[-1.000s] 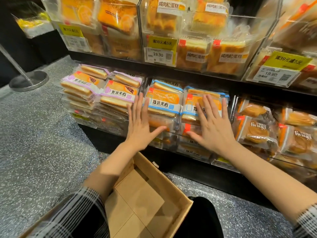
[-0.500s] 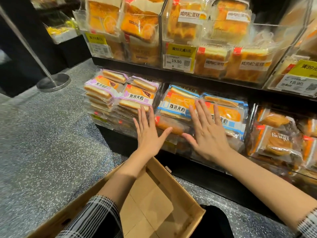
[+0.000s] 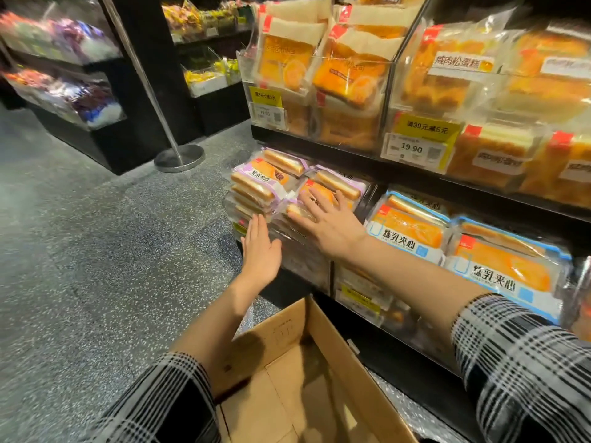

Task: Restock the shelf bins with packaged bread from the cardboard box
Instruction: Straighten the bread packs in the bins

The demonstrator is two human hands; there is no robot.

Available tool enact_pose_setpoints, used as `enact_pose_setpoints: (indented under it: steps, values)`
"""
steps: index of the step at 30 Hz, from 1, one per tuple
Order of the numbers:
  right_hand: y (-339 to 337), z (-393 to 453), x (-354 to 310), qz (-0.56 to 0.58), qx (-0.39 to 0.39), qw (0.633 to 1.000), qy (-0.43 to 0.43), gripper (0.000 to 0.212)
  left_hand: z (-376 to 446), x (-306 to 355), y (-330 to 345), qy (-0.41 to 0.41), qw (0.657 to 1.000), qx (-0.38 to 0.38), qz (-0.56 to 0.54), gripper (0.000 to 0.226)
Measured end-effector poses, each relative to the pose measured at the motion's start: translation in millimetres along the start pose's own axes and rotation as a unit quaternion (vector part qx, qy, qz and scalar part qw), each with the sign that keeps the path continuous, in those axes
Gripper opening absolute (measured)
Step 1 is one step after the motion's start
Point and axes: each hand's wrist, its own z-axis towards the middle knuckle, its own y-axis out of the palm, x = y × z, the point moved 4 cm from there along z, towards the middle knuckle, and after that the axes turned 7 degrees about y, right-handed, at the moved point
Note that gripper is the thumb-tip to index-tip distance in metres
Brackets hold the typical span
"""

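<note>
Both hands flat, holding nothing: left hand (image 3: 260,247), right hand (image 3: 329,223) press the purple bread packs (image 3: 256,187). The stack looks overfilled, so a hard push probably slides packs off the bin's (image 3: 303,260) front.

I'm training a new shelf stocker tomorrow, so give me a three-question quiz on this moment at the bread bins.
1. True or false: the cardboard box shows no bread in the part we can see.
2. The right hand lies with straight fingers on which packs? A) blue-label packs B) purple-label packs C) the upper-shelf cakes
3. Fill in: the left hand, fingers straight, is against the ______ of the purple bin.

Key:
1. True; only bare cardboard shows inside.
2. B, the purple-label packs; the blue-label packs sit further right, untouched.
3. Front.
</note>
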Motion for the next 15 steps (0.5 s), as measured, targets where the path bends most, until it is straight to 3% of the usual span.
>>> enact_pose_setpoints:
  steps: [6, 10, 15]
  values:
    - [6.0, 21.3, 10.6, 0.012, -0.048, 0.998, 0.039, 0.064, 29.3, 0.0, -13.8, -0.035, 0.997, 0.027, -0.065, 0.065]
    - [3.6, 17.7, 1.8, 0.009, -0.025, 0.999, 0.032, 0.072, 54.9, 10.6, -23.3, -0.064, 0.984, 0.088, -0.139, 0.067]
    - [12.3, 17.3, -1.6, -0.015, 0.013, 1.0, 0.021, 0.072, 73.9, 19.0, -13.2, -0.093, 0.985, 0.05, -0.134, 0.066]
